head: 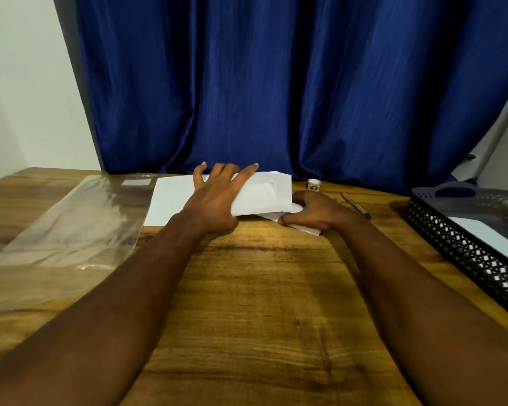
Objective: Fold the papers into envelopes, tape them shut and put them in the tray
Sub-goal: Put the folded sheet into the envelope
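Both forearms reach forward across the wooden table (261,303) toward its far edge. The left hand (217,194) lies palm down with its fingers straight and fanned wide. The fingertips press on the flat sheet of paper (170,197) and on the left edge of the folded paper (261,194). Whether the thumb is tucked under that edge cannot be told. The right hand (314,212) is curled, knuckles up, its fingers and thumb pinching the near right corner of the folded paper. Part of that corner sticks out below the hand. The folded paper sits between the two hands at the far middle of the table, overlapping the flat sheet, with its upper flap raised a little.

The black mesh tray (467,253) stands at the right edge, well apart from the hands, and a white paper (487,232) lies flat inside it (only part of it is in frame). A small roll of tape (314,184) stands just beyond the right hand, and a pen (355,206) lies beside it. A clear plastic sleeve (71,230) lies on the left, and a blue curtain (276,83) hangs behind.
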